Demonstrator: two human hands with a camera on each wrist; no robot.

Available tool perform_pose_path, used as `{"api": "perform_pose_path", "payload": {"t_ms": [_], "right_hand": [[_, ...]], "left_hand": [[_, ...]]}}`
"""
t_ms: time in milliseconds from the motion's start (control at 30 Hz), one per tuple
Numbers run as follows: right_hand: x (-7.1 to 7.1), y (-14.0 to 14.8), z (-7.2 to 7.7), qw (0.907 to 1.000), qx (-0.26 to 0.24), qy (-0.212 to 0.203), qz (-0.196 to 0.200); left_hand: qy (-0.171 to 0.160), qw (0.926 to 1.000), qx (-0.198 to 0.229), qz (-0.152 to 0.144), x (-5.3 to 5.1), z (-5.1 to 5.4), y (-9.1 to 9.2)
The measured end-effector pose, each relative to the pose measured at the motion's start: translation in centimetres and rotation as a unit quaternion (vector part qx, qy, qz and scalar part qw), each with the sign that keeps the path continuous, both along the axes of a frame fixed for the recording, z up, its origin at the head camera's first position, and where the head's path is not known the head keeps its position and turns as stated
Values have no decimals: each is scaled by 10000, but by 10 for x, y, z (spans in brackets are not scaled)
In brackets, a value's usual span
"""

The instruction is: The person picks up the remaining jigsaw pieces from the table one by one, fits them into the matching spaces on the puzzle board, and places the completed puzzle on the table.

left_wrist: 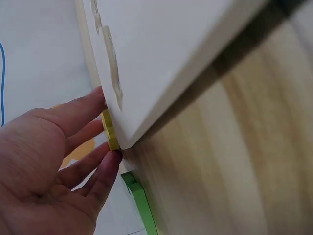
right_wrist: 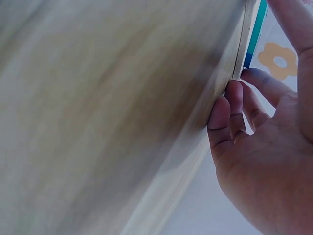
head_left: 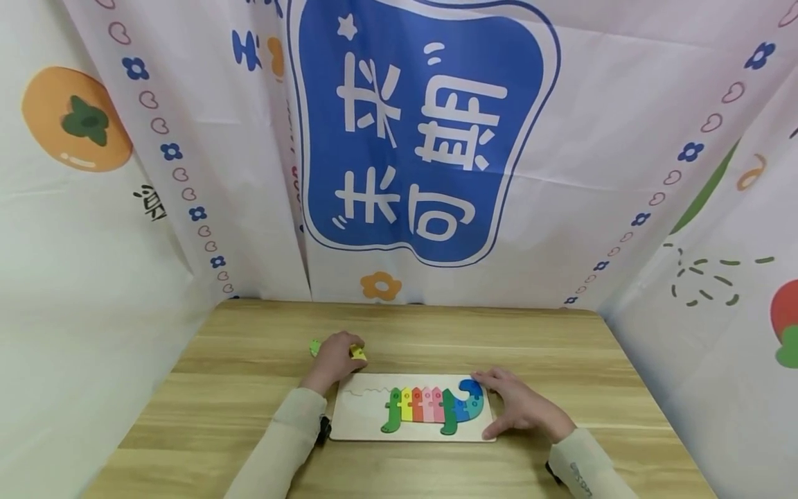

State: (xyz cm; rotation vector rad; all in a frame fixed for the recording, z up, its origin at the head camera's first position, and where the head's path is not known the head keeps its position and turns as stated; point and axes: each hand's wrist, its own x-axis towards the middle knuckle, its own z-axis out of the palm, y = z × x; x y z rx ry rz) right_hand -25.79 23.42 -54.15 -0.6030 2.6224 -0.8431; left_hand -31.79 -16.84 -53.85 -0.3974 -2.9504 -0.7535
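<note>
A pale wooden puzzle board point(head_left: 361, 423) lies on the table, partly filled with coloured pieces point(head_left: 427, 405) that form an animal shape with a curled blue end. Its left part is bare, with a wavy cut-out edge. Beyond the board's upper left corner, my left hand point(head_left: 335, 357) pinches a yellow puzzle piece point(left_wrist: 110, 129) between thumb and fingers, close to the tabletop. A green puzzle piece point(left_wrist: 140, 203) lies beside that hand, partly hidden by it in the head view. My right hand point(head_left: 520, 405) holds the board's right end, thumb at the near corner, fingers at the far one.
The wood-grain table point(head_left: 499, 339) extends around the board on every side. White printed cloth point(head_left: 580, 229) hangs behind the table and along both sides, with a large blue sign point(head_left: 399, 152) on the back part.
</note>
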Motion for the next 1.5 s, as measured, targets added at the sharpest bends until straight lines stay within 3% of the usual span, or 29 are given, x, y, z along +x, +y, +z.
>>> {"api": "perform_pose_path", "payload": {"t_ms": [233, 500, 900, 1233, 1500], "right_hand": [[1, 0, 1, 10000, -38, 9, 27], [-1, -1, 1, 10000, -35, -17, 11], [-2, 2, 0, 10000, -9, 56, 59], [-1, 2, 1, 10000, 9, 56, 43], [-1, 2, -2, 9998, -61, 76, 171]], "left_hand": [[-56, 9995, 293, 130, 2, 1, 1], [223, 9950, 925, 310, 7, 10, 5], [980, 9867, 1198, -504, 29, 23, 8], [1866, 9670, 1134, -1312, 36, 23, 3], [2061, 9623, 1036, -1444, 46, 22, 0]]}}
